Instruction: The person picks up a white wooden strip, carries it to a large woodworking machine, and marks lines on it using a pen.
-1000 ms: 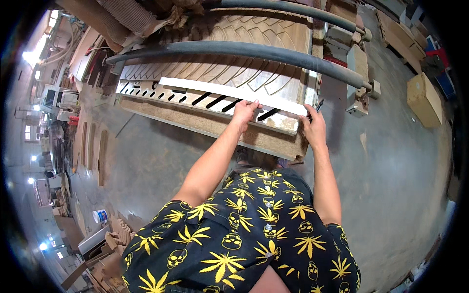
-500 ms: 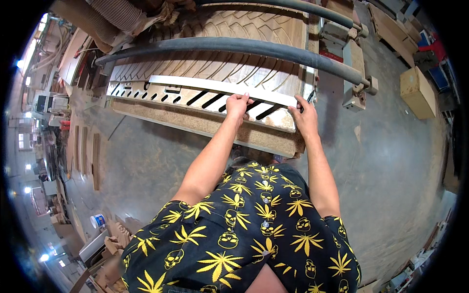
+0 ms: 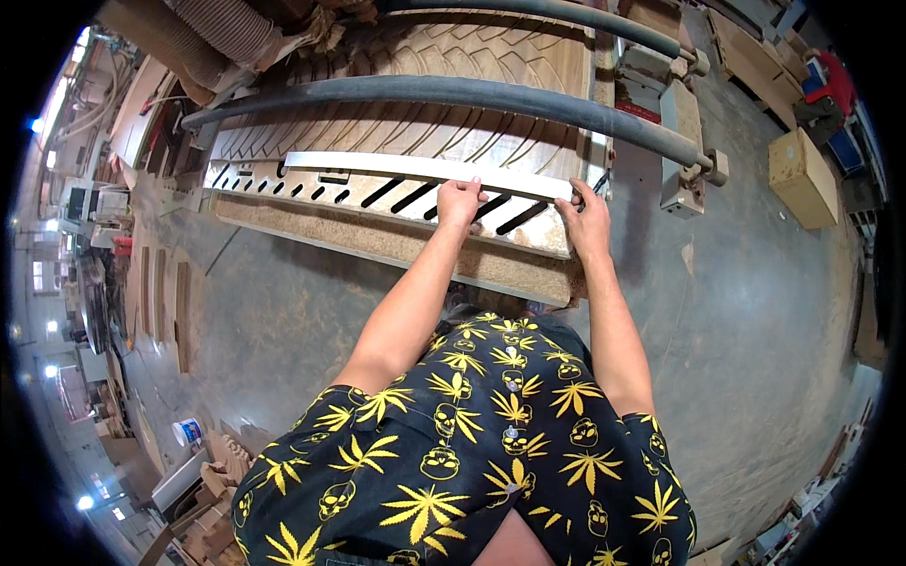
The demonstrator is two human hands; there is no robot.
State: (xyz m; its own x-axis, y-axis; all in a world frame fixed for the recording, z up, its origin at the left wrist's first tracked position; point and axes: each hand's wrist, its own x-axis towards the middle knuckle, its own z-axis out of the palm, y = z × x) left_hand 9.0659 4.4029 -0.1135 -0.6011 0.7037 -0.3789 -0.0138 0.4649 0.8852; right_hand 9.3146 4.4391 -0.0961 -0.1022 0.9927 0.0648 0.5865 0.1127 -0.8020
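Note:
A long, narrow white strip [image 3: 377, 164] lies along the near side of a wooden panel [image 3: 453, 132] carved with curved, leaf-like grooves. Beneath and nearer to me runs a white slotted board [image 3: 359, 193] with slanted black openings. With its fingers closed, my left hand [image 3: 460, 204] grips the strip's lower edge right of its middle. At the strip's right end, my right hand [image 3: 587, 219] pinches it between thumb and fingers. The strip's underside is hidden.
Two dark padded bars [image 3: 453, 91] cross above the panel, fixed to a metal bracket [image 3: 681, 141] at right. Ribbed hoses [image 3: 226, 33] hang at upper left. A cardboard-coloured box [image 3: 802, 179] stands on the floor, with a person in red [image 3: 832, 90] beyond. Wooden planks [image 3: 182, 316] lie at left.
The view has shifted slightly, and more of the person in red shows at far right. Both hands keep their hold on the strip, which has barely moved.

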